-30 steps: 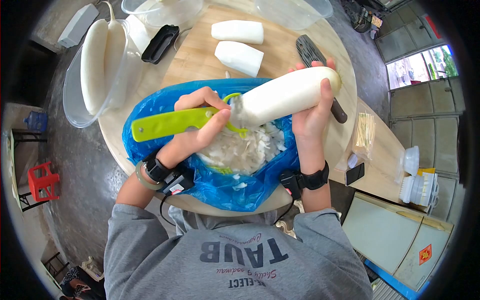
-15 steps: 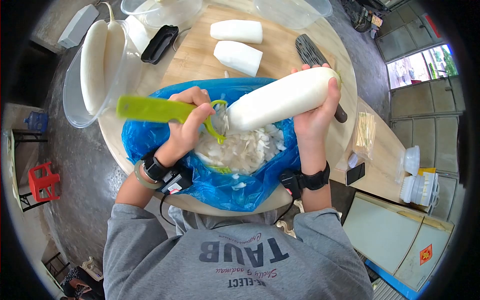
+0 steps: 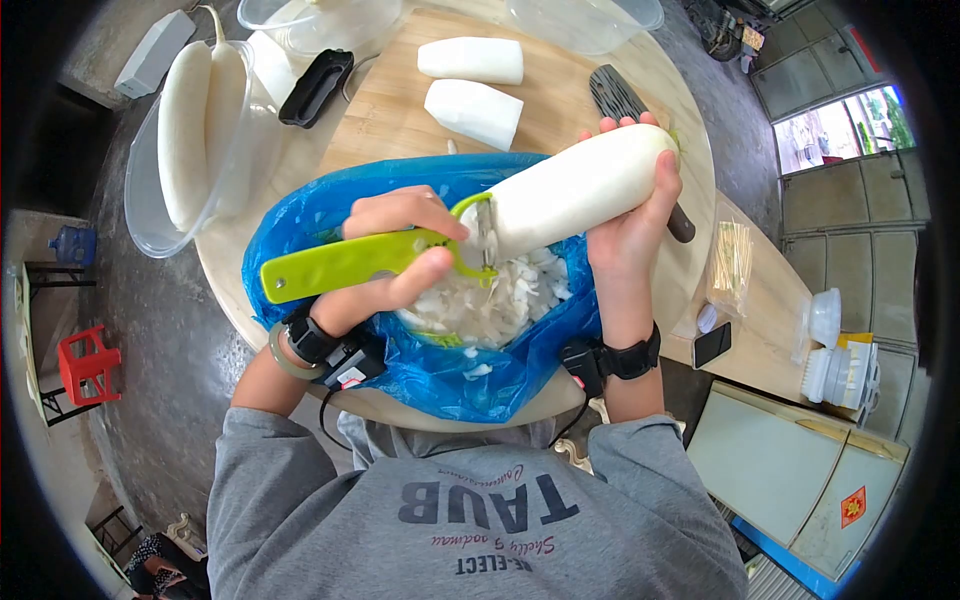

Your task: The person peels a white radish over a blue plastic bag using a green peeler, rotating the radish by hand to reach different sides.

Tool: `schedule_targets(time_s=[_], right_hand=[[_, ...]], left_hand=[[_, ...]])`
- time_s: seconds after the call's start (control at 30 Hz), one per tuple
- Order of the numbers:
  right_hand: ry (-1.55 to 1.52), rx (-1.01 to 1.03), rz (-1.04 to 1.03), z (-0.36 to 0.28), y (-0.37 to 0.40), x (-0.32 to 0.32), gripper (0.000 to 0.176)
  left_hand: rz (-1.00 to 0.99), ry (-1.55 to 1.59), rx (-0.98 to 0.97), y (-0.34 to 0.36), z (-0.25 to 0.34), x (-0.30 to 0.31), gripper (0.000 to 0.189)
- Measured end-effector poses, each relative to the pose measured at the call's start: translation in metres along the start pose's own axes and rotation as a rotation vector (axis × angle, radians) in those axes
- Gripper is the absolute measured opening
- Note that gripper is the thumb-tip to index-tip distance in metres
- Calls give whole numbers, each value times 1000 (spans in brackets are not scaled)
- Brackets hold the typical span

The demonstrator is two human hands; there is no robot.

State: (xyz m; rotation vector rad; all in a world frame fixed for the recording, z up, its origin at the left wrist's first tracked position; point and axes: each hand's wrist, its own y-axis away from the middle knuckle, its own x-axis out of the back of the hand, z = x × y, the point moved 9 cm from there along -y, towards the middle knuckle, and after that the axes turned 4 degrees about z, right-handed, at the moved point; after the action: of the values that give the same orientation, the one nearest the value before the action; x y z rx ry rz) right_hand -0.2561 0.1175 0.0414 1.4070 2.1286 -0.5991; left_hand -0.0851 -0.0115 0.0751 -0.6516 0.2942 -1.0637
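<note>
A radish is clasped in the right hand, a peeler in the left hand. Peeling is judged nearly finished

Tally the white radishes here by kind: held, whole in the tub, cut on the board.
Held radish, in right hand, left hand's peeler against it: 1
Whole radishes in clear tub: 2
Cut pieces on cutting board: 2
Total: 5

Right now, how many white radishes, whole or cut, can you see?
5: one radish in the right hand over the blue bag, two cut pieces on the cutting board, two whole ones in the clear tub at left. Others may be hidden.
</note>
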Motion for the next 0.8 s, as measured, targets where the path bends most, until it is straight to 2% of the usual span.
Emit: schedule_targets(time_s=[0.13,0.23,0.37,0.5,0.6,0.7,0.73,0.8], right_hand=[[19,-13,48,0,0,1,49],[-1,-23,56,1,-1,1,48],[-28,-54,62,0,1,-2,47],[-29,-71,118,5,-2,8,45],[-32,-67,133,6,-3,10,43],[-36,-59,140,3,-1,8,42],[-37,-59,141,3,0,8,42],[-30,-71,141,4,-1,8,41]], left_hand=[[90,-203,166,12,-20,16,11],[217,97,65,13,-21,24,10],[-13,-102,-8,-2,2,-5,10],[28,-198,96,8,-17,9,5],[90,-155,149,12,-23,17,6],[59,-85,-116,1,9,0,8],[-26,-145,-102,-2,10,-11,10],[8,-172,-5,-1,1,-6,10]])
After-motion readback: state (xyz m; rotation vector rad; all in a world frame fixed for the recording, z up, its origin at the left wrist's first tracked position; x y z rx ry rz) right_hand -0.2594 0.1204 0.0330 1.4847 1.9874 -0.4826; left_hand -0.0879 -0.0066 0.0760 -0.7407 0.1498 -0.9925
